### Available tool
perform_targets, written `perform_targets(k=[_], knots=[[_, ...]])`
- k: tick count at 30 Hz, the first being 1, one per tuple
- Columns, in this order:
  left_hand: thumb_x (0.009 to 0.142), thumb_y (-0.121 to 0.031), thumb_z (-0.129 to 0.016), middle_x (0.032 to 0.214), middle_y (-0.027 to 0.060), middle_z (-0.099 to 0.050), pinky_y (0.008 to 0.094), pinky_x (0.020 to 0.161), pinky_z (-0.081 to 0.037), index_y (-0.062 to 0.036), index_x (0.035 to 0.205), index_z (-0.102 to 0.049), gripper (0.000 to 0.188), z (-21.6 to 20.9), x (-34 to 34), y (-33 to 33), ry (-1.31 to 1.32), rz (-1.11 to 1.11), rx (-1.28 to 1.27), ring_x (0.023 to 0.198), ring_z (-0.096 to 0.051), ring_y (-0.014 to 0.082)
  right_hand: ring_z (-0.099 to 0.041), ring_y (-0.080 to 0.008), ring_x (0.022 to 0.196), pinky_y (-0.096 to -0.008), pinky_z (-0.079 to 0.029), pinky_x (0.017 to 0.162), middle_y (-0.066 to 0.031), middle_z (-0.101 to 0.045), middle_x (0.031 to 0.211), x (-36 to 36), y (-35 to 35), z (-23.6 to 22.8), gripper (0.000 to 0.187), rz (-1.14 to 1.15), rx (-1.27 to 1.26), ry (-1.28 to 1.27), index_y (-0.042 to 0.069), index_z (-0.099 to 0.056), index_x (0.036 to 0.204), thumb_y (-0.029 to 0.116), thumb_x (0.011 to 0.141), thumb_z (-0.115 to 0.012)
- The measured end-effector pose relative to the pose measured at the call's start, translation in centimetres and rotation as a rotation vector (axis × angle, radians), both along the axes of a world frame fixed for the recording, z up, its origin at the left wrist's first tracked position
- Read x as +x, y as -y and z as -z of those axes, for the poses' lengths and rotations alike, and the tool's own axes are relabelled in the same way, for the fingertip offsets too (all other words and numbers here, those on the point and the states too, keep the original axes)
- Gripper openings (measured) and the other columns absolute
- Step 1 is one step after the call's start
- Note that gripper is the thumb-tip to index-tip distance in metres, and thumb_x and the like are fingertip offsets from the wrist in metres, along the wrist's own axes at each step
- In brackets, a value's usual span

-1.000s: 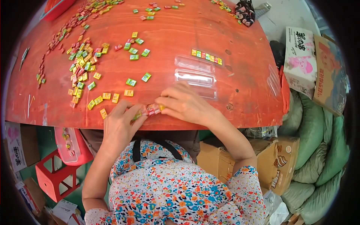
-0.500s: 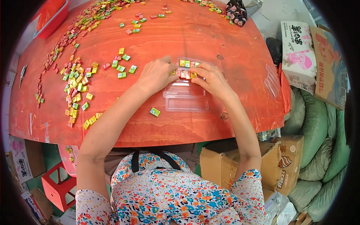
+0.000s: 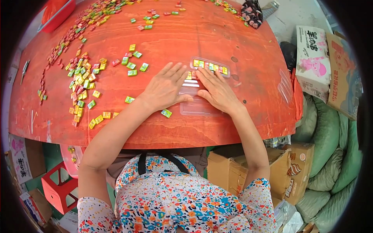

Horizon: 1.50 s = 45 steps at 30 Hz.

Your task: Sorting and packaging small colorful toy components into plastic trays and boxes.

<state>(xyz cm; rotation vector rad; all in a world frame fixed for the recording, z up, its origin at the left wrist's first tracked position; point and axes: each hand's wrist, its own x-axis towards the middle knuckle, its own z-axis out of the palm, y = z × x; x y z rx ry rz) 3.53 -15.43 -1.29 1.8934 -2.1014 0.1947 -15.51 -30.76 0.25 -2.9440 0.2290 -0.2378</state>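
My left hand (image 3: 168, 86) lies with straight fingers beside the left end of clear plastic trays (image 3: 199, 111), its thumb reaching over them. From the other side my right hand (image 3: 218, 92) rests flat, fingers extended over a row of small red and yellow candy packs (image 3: 190, 75). That row is partly hidden under the right fingers. Just beyond the fingertips, a separate clear tray (image 3: 228, 75) holds a row of yellow, green and red packs. One green pack (image 3: 166, 113) lies alone below my left hand.
Many loose candy packs (image 3: 83, 77) lie in heaps on the red table (image 3: 155, 132), at the left and far side. Empty clear trays (image 3: 284, 86) sit near the right edge. Cartons (image 3: 311, 62) stand at right, a red stool (image 3: 58, 188) at lower left.
Both hands have straightened from curled fingers around the packs to flat, extended fingers. The far tray's row now shows more fully, shifted right of the nearer row.
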Motion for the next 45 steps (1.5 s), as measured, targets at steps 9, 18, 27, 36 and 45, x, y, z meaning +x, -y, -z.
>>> perform_targets(k=[9, 18, 27, 36, 45], knots=[[0.089, -0.059, -0.055, 0.152, 0.0180, -0.037, 0.0467, 0.118, -0.024, 0.0034, 0.143, -0.039, 0.084, 0.6, -0.8, -2.0, -0.138, -0.070, 0.026, 0.144, -0.031, 0.0331, -0.041, -0.0276, 0.138, -0.0473, -0.022, 0.118, -0.0139, -0.043, 0.150, 1.0, -1.1, -2.5, 0.065, 0.006, -0.299, -0.125, 0.005, -0.042, 0.144, 0.043, 0.093, -0.056], [0.087, -0.052, -0.063, 0.145, 0.0178, -0.046, 0.0507, 0.115, -0.029, 0.0010, 0.137, -0.047, 0.075, -1.2, -1.6, -13.9, -0.291, -0.223, -0.098, 0.138, -0.038, 0.0362, -0.048, -0.0350, 0.130, -0.0469, -0.037, 0.109, -0.0169, -0.051, 0.142, 1.2, -1.0, -1.5, 0.056, -0.001, -0.132, -0.022, 0.004, -0.049, 0.138, 0.041, 0.097, -0.052], [0.092, -0.039, -0.061, 0.141, 0.0205, -0.050, 0.0499, 0.112, -0.033, 0.0003, 0.132, -0.052, 0.057, -0.1, 6.0, -18.1, -0.146, -0.547, -0.264, 0.135, -0.042, 0.0393, -0.054, -0.0340, 0.125, -0.0454, -0.040, 0.106, -0.0167, -0.057, 0.136, 3.7, -3.7, -4.2, 0.052, 0.101, -0.399, -0.210, 0.003, -0.052, 0.134, 0.039, 0.097, -0.053], [0.095, -0.023, -0.055, 0.127, 0.0141, -0.058, 0.0478, 0.109, -0.036, -0.0034, 0.123, -0.057, 0.035, 1.1, 12.1, -14.6, 0.072, -0.718, -0.242, 0.127, -0.049, 0.0364, -0.058, -0.0315, 0.118, -0.0437, -0.045, 0.100, -0.0130, -0.064, 0.124, 22.0, -9.9, -0.1, 0.033, -0.199, -0.132, 0.280, 0.007, -0.060, 0.123, 0.022, 0.093, -0.059], [0.085, -0.005, -0.057, 0.100, 0.0147, -0.064, 0.0444, 0.088, -0.047, -0.0010, 0.102, -0.060, 0.018, -2.1, 8.8, -17.3, -0.168, -0.580, -0.395, 0.100, -0.060, 0.0345, -0.063, -0.0304, 0.093, -0.0428, -0.048, 0.085, -0.0104, -0.067, 0.094, 18.8, -12.5, -2.6, 0.021, -0.380, -0.122, 0.117, 0.007, -0.067, 0.101, 0.014, 0.082, -0.065]])
